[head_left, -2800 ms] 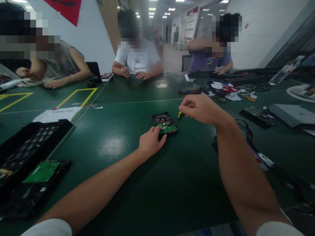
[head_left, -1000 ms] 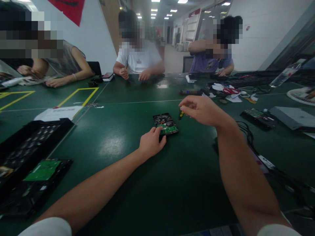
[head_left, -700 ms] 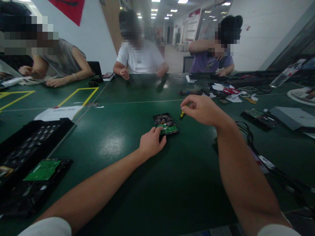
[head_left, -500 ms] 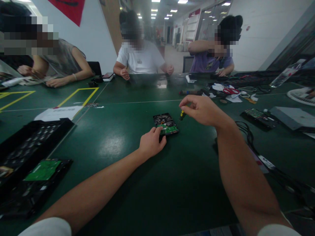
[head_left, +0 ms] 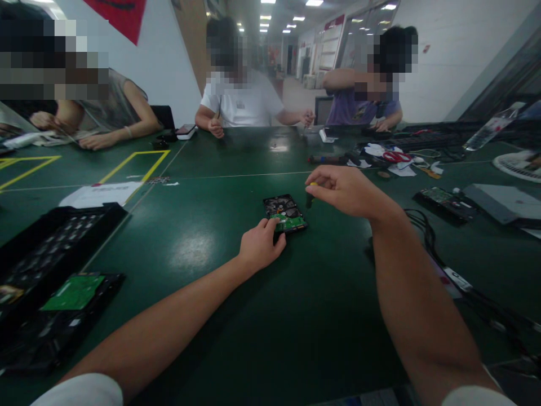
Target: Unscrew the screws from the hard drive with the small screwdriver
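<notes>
A hard drive (head_left: pixel 284 211) lies on the green table, its green circuit board facing up. My left hand (head_left: pixel 262 245) grips the drive at its near left corner, fingers over the board and thumb along the near edge. Just right of the drive, my right hand (head_left: pixel 338 189) is raised above the table and pinches a short black-and-yellow screwdriver (head_left: pixel 309 201). The screwdriver points down, apart from the drive; its thin tip is too small to make out.
At left lie a black tray (head_left: pixel 84 217) and a larger device with a green board (head_left: pixel 74 293). Another drive (head_left: pixel 442 203), a grey box (head_left: pixel 502 203) and black cables (head_left: pixel 426 231) lie at right. Red scissors (head_left: pixel 397 157) lie farther back. Several people sit across the table.
The screwdriver has turned more upright and shifted slightly left in my right hand's fingers. My left hand and the hard drive stay put. The middle person's hand across the table moved right.
</notes>
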`<state>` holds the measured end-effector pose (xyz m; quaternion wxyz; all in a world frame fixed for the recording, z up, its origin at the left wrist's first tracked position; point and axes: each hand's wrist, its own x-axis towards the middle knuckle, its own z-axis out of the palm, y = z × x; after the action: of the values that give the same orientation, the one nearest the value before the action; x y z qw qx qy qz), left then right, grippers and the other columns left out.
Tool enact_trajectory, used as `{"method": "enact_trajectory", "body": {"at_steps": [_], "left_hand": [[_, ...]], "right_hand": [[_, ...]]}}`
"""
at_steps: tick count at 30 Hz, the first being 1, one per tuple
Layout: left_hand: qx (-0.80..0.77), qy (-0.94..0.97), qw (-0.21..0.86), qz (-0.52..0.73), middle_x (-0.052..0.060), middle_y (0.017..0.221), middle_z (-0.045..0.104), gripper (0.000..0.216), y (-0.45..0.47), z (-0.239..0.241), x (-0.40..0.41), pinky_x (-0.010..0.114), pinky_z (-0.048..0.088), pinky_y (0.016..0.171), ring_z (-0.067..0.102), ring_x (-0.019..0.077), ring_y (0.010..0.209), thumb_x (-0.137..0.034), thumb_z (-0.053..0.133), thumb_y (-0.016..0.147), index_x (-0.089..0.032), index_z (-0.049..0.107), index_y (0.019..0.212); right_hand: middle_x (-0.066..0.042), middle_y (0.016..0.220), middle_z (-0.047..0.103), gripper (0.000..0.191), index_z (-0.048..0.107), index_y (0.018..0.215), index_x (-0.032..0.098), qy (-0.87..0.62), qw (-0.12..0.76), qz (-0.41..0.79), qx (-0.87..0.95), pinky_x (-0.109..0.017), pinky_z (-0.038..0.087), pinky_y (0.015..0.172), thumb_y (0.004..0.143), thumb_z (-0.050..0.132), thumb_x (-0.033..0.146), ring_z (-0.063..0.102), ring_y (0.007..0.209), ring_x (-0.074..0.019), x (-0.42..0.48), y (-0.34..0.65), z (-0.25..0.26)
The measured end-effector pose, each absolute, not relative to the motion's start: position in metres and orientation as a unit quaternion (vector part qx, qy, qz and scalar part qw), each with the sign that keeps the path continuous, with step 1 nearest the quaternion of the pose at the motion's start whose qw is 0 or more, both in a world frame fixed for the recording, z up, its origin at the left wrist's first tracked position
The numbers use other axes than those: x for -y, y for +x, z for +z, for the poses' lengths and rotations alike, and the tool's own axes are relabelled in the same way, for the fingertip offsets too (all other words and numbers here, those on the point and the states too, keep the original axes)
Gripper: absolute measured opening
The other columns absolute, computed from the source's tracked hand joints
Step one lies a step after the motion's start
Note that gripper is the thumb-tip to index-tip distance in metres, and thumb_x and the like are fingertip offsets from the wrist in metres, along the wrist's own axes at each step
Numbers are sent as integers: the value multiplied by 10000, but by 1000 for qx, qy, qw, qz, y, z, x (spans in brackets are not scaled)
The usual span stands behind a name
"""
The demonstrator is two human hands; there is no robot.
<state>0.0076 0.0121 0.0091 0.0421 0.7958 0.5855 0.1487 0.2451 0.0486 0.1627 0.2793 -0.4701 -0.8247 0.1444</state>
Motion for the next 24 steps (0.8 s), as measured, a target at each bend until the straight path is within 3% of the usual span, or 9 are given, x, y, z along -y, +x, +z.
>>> {"method": "enact_trajectory", "body": {"at_steps": [8,15,19,24], "left_hand": [[-587,796,49,142,106,1270,698,522,7,10,-12,386,563,772,740,271,947,-492,512,1052,-209,555,1488],[-590,794,47,141,109,1269,700,522,7,10,-12,378,565,780,740,267,943,-495,513,1054,-216,555,1493],[-589,794,51,140,118,1278,694,525,7,9,-12,377,567,791,739,270,967,-495,509,1060,-214,549,1501],[-598,789,62,131,120,1290,694,520,8,12,-12,374,560,825,737,269,987,-486,528,1055,-224,547,1504]], "right_hand": [[-32,781,721,133,712,932,191,-510,269,86,812,-327,426,707,855,711,299,637,734,-197,-49,244,165],[-17,752,725,168,737,923,208,-491,272,117,819,-318,439,717,931,696,371,660,729,-191,-47,242,164],[-13,739,747,196,757,1055,208,-487,273,199,805,-306,494,681,985,642,351,686,642,-172,-47,241,162],[-34,816,777,241,748,1162,202,-469,270,234,808,-294,532,674,1000,597,296,716,669,-170,-46,242,162]]}}
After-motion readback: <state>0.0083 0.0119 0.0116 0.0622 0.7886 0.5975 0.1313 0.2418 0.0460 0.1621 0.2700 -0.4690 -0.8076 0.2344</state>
